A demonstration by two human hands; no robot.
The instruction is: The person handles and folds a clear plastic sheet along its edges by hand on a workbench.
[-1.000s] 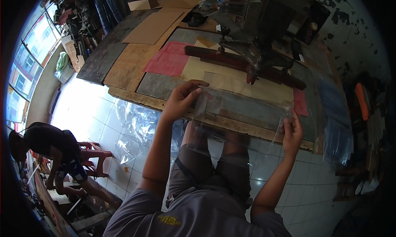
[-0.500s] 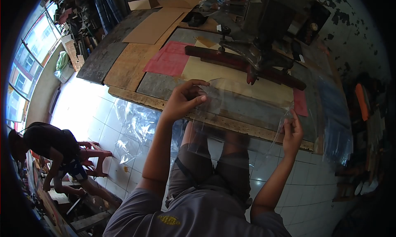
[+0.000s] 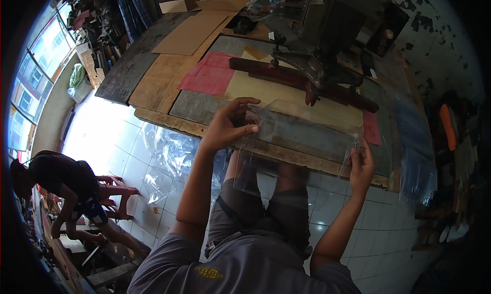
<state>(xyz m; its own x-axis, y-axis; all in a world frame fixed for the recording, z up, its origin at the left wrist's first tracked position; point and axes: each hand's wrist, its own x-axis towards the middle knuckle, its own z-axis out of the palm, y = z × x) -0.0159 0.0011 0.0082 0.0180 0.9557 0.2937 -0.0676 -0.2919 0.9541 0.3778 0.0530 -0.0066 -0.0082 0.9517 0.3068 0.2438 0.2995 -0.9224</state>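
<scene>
A clear plastic sheet (image 3: 302, 148) hangs between my two hands, over the front edge of the workbench and above my lap. My left hand (image 3: 232, 122) is closed on its left side, thumb and fingers curled toward each other. At the right side my right hand (image 3: 361, 161) pinches the sheet between thumb and fingers. Beyond the hands lies a pale yellow sheet (image 3: 250, 87) over a red sheet (image 3: 209, 73) on a grey plate (image 3: 192, 106). Above them sits a machine with a long dark red bar (image 3: 271, 73).
Cardboard (image 3: 189, 34) lies at the bench's back left. Loose clear plastic (image 3: 171, 156) is on the tiled floor to the left. A stack of bluish plastic sheets (image 3: 417, 166) hangs at the right edge. Another person (image 3: 66, 186) bends over near a red stool (image 3: 115, 191) at lower left.
The clear sheet has shifted slightly at my left hand, and its upper edge is bent differently. My left thumb has moved down a little. The other person's arm has moved slightly.
</scene>
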